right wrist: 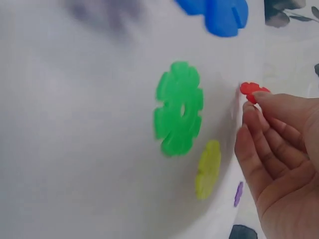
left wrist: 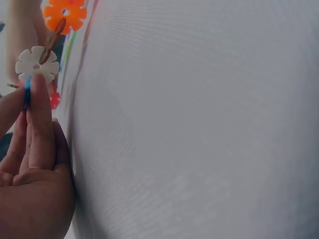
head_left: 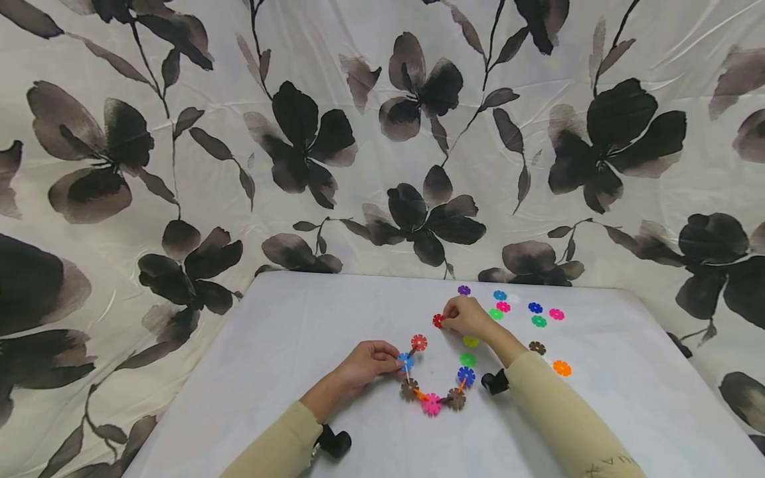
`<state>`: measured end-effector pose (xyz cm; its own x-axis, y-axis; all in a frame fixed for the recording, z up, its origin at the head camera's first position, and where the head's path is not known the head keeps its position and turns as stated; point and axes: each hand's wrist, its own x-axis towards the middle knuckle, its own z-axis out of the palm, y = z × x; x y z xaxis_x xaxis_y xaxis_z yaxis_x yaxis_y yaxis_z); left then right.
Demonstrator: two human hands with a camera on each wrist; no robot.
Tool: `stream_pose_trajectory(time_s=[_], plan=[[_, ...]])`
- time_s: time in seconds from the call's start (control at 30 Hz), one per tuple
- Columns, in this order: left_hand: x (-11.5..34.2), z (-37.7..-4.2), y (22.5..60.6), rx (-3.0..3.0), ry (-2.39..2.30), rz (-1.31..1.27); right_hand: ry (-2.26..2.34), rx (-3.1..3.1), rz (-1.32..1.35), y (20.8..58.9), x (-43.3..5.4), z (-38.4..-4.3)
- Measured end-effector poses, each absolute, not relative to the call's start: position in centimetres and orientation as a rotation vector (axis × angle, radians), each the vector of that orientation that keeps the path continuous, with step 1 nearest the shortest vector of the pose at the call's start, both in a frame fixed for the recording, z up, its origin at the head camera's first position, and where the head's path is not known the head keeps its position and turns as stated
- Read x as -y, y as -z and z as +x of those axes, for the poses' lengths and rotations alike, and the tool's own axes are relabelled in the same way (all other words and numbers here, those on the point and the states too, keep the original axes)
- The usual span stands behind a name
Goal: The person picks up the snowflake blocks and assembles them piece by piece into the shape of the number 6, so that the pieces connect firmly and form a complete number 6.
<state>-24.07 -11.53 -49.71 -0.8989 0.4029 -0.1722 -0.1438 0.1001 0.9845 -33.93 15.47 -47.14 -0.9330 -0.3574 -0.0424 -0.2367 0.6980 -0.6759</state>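
A curved chain of interlocked notched plastic discs lies on the white table. My left hand (head_left: 362, 365) pinches its blue disc (head_left: 405, 361) between thumb and fingers. Above that sits a red end disc (head_left: 419, 342), while the pink disc (head_left: 431, 403) is at the bottom of the curve and a dark blue disc (head_left: 466, 376) is near its right end. In the left wrist view a white disc (left wrist: 37, 64) stands at my fingertips, joined toward an orange disc (left wrist: 66, 14). My right hand (head_left: 469, 317) pinches a loose red disc (head_left: 438, 321) beyond the chain, also seen in the right wrist view.
Loose discs lie on the right of the table (head_left: 287, 312): green (head_left: 467, 359), yellow (head_left: 471, 341), brown (head_left: 537, 347), orange (head_left: 562, 368), purple (head_left: 463, 290) and several more at the back. A floral cloth (head_left: 358, 166) hangs behind the table's far edge.
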Motion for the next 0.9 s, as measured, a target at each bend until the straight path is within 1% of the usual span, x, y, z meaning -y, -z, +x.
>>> stream_pose_trajectory(time_s=[0.43,0.53,0.9], plan=[[11.6,-24.4,49.9,-2.001,-1.829,0.255,1.283,-2.657,-0.628,47.0,-17.8,-30.8],[11.6,-24.3,50.0,-2.004,-1.829,0.266,1.342,-2.626,-0.612,46.9,-17.9,-30.2],[11.5,-24.3,49.8,-1.991,-1.845,0.264,1.481,-2.45,-0.711,47.2,-17.2,-28.5]])
